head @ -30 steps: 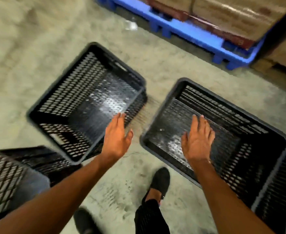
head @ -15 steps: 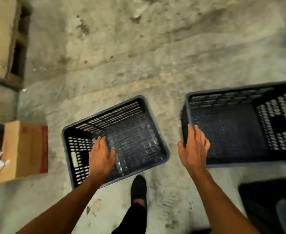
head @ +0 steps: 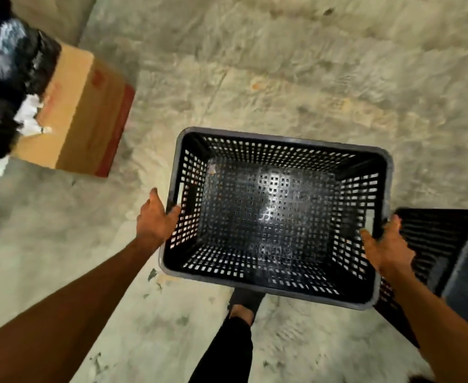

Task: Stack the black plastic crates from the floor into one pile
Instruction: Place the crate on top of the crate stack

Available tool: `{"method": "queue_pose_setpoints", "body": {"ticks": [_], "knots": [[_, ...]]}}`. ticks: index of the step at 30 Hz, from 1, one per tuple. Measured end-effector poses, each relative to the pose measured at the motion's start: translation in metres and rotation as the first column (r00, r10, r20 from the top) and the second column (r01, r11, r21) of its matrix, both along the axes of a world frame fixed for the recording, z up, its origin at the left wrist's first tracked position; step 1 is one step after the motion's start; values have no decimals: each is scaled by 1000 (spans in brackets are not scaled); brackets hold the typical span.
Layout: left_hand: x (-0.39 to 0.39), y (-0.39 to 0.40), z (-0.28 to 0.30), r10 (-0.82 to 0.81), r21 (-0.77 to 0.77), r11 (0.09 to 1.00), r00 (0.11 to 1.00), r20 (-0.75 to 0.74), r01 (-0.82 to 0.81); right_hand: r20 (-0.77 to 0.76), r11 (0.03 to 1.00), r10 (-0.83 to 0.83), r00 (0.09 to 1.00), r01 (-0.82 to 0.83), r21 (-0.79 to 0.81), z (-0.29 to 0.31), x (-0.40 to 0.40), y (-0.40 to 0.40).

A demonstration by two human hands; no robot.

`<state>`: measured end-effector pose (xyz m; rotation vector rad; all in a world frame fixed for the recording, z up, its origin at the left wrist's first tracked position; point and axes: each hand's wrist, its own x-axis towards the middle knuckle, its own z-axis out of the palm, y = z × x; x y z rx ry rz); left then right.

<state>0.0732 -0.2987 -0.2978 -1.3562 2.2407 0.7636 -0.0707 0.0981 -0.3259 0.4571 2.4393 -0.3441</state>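
Over the concrete floor, at the middle, the black plastic crate sits open side up between two hands, the left hand gripping its 9 o'clock wall and the right hand gripping its 3 o'clock wall, with a cardboard box at 10 o'clock.

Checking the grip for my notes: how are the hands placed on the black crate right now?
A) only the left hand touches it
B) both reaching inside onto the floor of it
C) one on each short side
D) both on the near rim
C: the left hand and the right hand grip opposite short sides of the black crate.
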Motion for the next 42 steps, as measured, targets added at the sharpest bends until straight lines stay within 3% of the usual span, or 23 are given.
{"method": "queue_pose_setpoints", "body": {"ticks": [3, 8, 11, 15, 21, 25, 32, 37, 42], "knots": [[-9, -3, -29, 175, 101, 980, 984, -41, -170, 15, 990, -130, 991, 130, -60, -19, -3, -5], [-19, -3, -62, 424, 214, 894, 896, -130, -393, 24, 986, -75, 997, 71, 148, -40, -8, -4], [-18, -5, -65, 507, 263, 847, 851, -138, -462, -13, 987, -156, 988, 156, 30, -39, -11, -2], [-23, -10, -45, 476, 206, 872, 868, -145, -444, -105, 908, -397, 912, 373, -190, -11, -23, 2], [-58, 0, 51, 342, 97, 940, 889, -304, -328, -250, 937, -319, 914, 265, -227, 88, -58, 17], [-88, 32, 136, 235, 52, 971, 882, -408, -234, -333, 903, -407, 851, 318, -290, 173, -71, 59], [-129, 150, 306, 86, 72, 996, 773, -628, -52, -537, 802, -596, 597, 475, -362, 352, -13, 184], [-110, 282, 396, -79, 60, 981, 668, -740, 183, -663, 739, -638, 392, 555, -382, 458, 108, 302], [-54, 431, 431, -282, 48, 866, 565, -775, 498, -658, 517, -744, 122, 728, -450, 505, 273, 405]]}}
